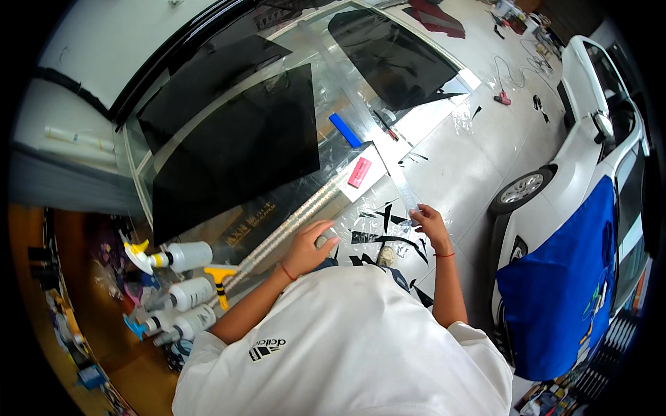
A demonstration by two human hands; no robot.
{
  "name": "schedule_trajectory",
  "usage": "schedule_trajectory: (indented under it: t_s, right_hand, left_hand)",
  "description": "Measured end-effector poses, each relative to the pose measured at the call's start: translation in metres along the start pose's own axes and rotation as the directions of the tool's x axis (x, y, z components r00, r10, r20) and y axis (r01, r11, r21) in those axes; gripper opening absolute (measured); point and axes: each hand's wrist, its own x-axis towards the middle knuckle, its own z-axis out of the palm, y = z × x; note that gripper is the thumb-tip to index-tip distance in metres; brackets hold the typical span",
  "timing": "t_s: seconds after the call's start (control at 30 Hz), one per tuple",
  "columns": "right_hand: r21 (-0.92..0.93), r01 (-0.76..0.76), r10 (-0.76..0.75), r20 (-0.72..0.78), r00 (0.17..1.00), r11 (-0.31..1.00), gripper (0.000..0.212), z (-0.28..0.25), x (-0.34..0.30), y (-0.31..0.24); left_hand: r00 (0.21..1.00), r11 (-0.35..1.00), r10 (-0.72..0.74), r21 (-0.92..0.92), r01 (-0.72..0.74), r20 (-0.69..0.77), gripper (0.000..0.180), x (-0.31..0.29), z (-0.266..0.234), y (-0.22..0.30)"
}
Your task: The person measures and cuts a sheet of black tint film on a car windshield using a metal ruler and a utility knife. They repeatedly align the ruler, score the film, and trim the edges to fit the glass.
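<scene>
A long, flat silvery straightedge [374, 129] lies slantwise across the glass-topped table [291, 215] and sticks out past its near edge. My right hand [431, 227] pinches the end of it beyond the edge. At the near edge, my left hand [309, 248] has its thumb and fingers apart and holds nothing that I can see. Dark film sheets [243, 145] lie on the table, with another dark film piece [388, 55] beyond the straightedge. Near it are a blue bar-shaped squeegee [345, 130], a pink card-like scraper [359, 172] and a thin red-and-black tool [393, 134].
Spray bottles [189, 256] and a yellow-handled squeegee [220, 283] are at the left. Black film scraps [387, 216] litter the floor by my shoe [386, 256]. A white car [548, 197] with a blue cover [555, 284] stands at the right. A pink corded tool [503, 98] lies farther off.
</scene>
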Motion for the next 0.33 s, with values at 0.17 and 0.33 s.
schedule_trajectory:
  t_s: [0.17,0.33]
  right_hand:
    - [0.008,-0.020,0.019,0.174,0.985,1.000,0.052,-0.023,0.011,0.023]
    - [0.043,-0.071,0.057,0.255,0.965,0.997,0.040,-0.045,0.008,0.063]
  left_hand:
    - [0.892,0.848,-0.449,-0.292,0.443,0.052,0.036,-0.095,0.078,-0.072]
    - [0.310,0.229,-0.938,-0.398,0.888,0.153,0.068,-0.244,0.159,-0.136]
